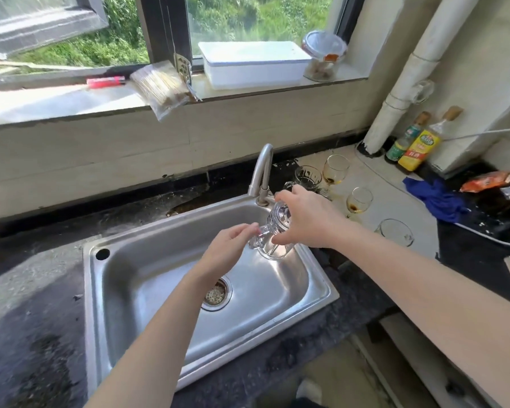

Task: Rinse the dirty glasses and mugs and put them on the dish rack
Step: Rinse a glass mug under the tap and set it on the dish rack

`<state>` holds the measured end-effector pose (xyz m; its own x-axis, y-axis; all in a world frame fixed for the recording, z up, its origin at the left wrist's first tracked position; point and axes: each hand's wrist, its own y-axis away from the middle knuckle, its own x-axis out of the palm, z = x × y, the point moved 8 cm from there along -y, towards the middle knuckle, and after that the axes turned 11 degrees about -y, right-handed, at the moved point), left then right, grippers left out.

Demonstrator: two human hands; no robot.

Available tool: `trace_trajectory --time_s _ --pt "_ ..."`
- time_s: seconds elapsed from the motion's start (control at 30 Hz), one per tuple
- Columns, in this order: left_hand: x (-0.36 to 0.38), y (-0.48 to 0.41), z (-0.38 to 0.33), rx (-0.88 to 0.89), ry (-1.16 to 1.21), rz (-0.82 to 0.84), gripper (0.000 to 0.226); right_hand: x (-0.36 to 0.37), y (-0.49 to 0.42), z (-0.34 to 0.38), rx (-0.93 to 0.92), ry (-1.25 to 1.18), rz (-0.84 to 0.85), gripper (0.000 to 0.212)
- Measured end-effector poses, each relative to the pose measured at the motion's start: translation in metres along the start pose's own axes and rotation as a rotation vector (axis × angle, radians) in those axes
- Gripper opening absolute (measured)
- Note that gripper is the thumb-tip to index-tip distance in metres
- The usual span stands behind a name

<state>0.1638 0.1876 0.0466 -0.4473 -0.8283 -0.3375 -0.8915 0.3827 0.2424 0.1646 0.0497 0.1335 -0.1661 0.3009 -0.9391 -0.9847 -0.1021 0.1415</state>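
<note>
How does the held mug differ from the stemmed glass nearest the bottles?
The mug has a handle, the stemmed glass a stem. The mug is tilted over the sink, the stemmed glass upright. The stemmed glass holds brown dregs, the mug shows none. Both are glass.

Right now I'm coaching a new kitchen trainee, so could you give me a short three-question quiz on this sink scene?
1. True or false: the glass mug is held over the sink.
2. Which hand pinches the mug's handle: A) left, B) right, C) neither?
3. Fill in: the cloth on the counter right of the sink is ___.
Key: 1 true. 2 A: the left hand pinches the handle, the right hand grips the body. 3 blue.
</note>
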Motion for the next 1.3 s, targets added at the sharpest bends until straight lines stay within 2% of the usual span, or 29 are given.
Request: trace_trajectory --time_s 0.1,0.23,0.43,0.53,0.67,0.77,0.93,1.07,1.2,1.3 --pt "0.016 -0.002 -0.012 0.038 -0.058 0.086 0.033 -0.007 0.011 -0.009 -0.002 -0.021 -0.025 0.081" --pt "0.045 -0.002 -0.026 0.002 -0.030 0.212 0.035 -0.017 0.034 -0.037 0.053 -0.082 -0.067 0.081" --pt "0.117 0.000 -0.059 -0.024 -0.137 0.490 0.039 -0.028 0.097 -0.104 0.188 -0.202 -0.090 0.084" --pt "0.175 0.011 -0.079 0.000 -0.180 0.596 0.041 -0.037 0.150 -0.145 0.259 -0.253 -0.117 0.087" --pt "0.274 0.048 -0.105 0.039 -0.204 0.761 0.053 -0.049 0.241 -0.205 0.352 -0.339 -0.175 0.079" --pt "0.351 0.082 -0.127 0.047 -0.149 0.792 0.040 -0.051 0.321 -0.254 0.437 -0.432 -0.231 0.084" --pt "0.481 0.145 -0.158 0.063 -0.077 0.907 0.040 -0.048 0.463 -0.329 0.634 -0.618 -0.379 0.097" --pt "0.570 0.201 -0.185 0.079 -0.152 1.042 0.029 -0.048 0.572 -0.377 0.796 -0.710 -0.555 0.087" --pt "0.643 0.233 -0.216 0.070 -0.302 1.117 0.041 -0.057 0.661 -0.413 0.904 -0.714 -0.659 0.082" --pt "0.703 0.248 -0.235 -0.027 -0.310 1.263 0.093 -0.068 0.709 -0.432 0.924 -0.714 -0.689 0.081"
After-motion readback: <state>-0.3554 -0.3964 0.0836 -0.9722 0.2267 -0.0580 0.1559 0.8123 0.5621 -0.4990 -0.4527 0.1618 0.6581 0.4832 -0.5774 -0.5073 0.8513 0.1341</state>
